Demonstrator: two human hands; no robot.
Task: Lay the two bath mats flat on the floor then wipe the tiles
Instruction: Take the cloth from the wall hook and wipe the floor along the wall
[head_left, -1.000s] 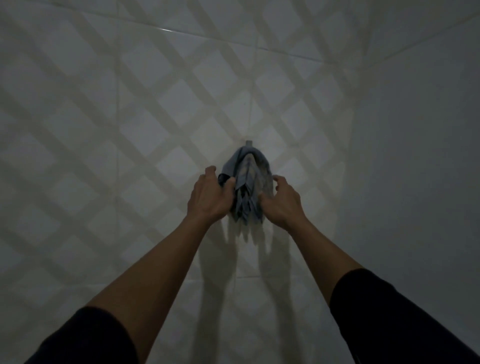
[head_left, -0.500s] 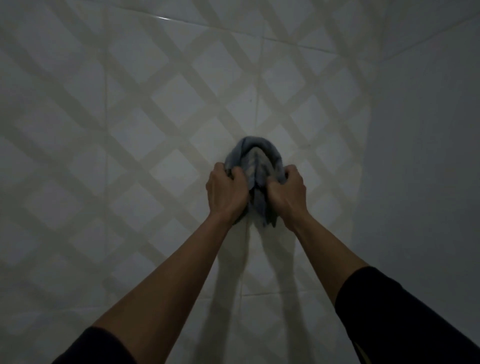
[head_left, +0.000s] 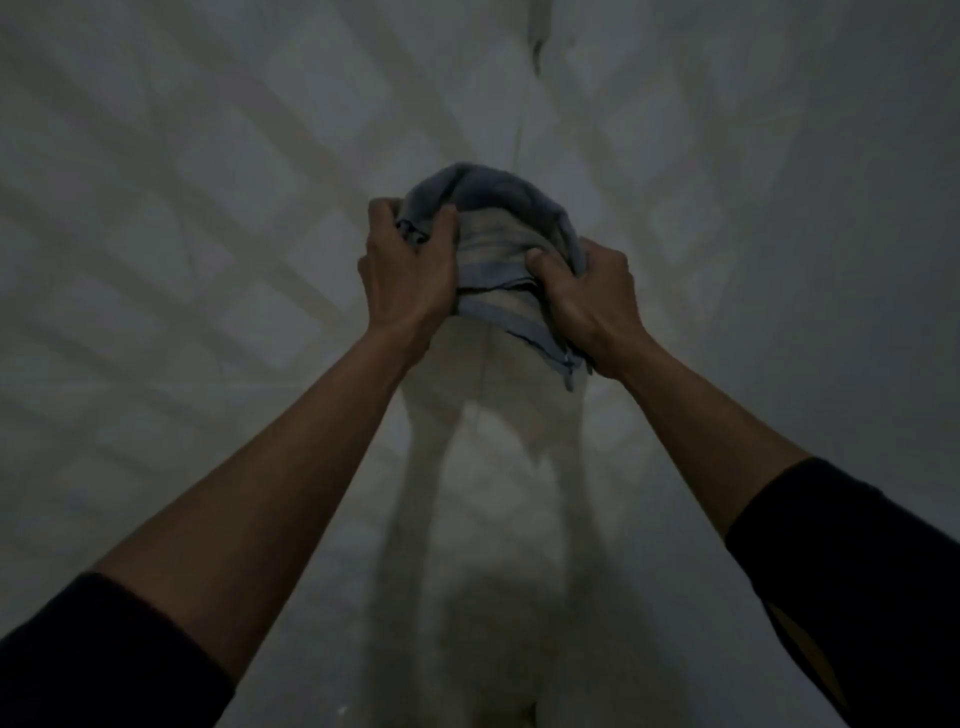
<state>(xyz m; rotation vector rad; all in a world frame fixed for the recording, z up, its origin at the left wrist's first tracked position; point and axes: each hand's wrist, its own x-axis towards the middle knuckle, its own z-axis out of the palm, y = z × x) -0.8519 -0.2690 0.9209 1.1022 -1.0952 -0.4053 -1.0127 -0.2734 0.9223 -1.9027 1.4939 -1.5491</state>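
Tiled wall, bunched cloth two-handed.

It is dim where I stand, everything grey and muted. The light comes from behind me: my two forearms throw long dark shadows down the tiled wall, with a paler patch between them. The wall's diamond pattern is soft and smeared, blurred most toward the picture's edges, where the lines bend from the wide lens. My sleeves in the lower corners sink nearly to black. No glare anywhere.
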